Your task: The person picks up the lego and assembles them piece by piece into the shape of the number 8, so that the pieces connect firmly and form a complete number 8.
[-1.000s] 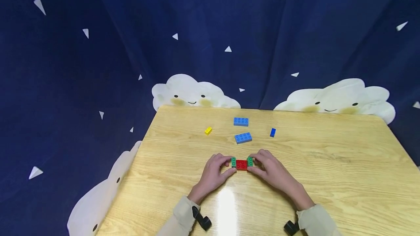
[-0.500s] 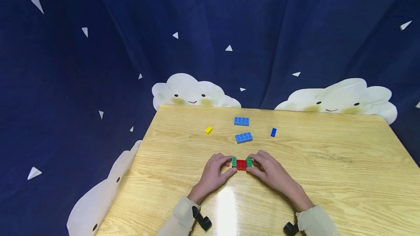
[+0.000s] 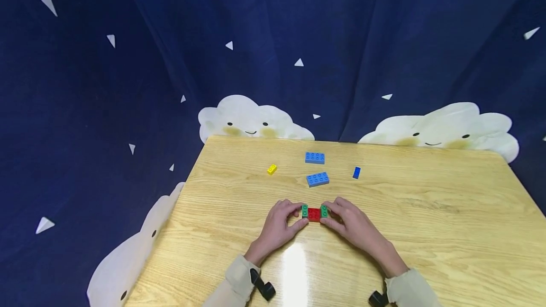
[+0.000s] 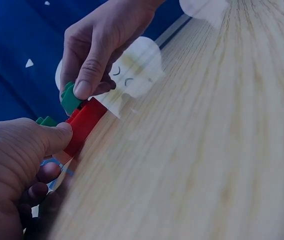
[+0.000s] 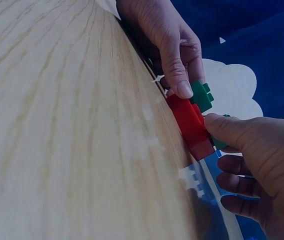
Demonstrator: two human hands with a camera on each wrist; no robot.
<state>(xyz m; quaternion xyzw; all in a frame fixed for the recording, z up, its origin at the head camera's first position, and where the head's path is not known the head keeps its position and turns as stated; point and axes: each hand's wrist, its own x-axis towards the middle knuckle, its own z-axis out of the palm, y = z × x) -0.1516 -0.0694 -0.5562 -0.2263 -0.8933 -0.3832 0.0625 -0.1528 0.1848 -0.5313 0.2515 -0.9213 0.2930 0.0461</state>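
Note:
A red brick (image 3: 314,214) lies between both hands, its studs showing between two small green bricks on its ends. With thumb and fingers, my left hand (image 3: 282,221) pinches the green brick (image 3: 304,211) at the red brick's left end. Over the opposite end, my right hand (image 3: 350,221) pinches the other green brick (image 3: 324,211). In the left wrist view this right-hand green brick (image 4: 71,100) sits a little tilted at the red brick's top. The right wrist view shows the right thumb beside the red brick (image 5: 189,127), hiding most of the green one behind it.
Farther back on the wooden table (image 3: 426,212) lie two large blue bricks, one nearer (image 3: 317,179) and one behind (image 3: 314,158). A small yellow brick (image 3: 272,169) is to their left, a small dark blue brick (image 3: 356,173) to their right. A dark blue curtain (image 3: 273,37) hangs behind.
The right hand has brought its green brick slightly leftward and straighter over the red brick's end. The left hand stays almost still; the head view has shifted slightly.

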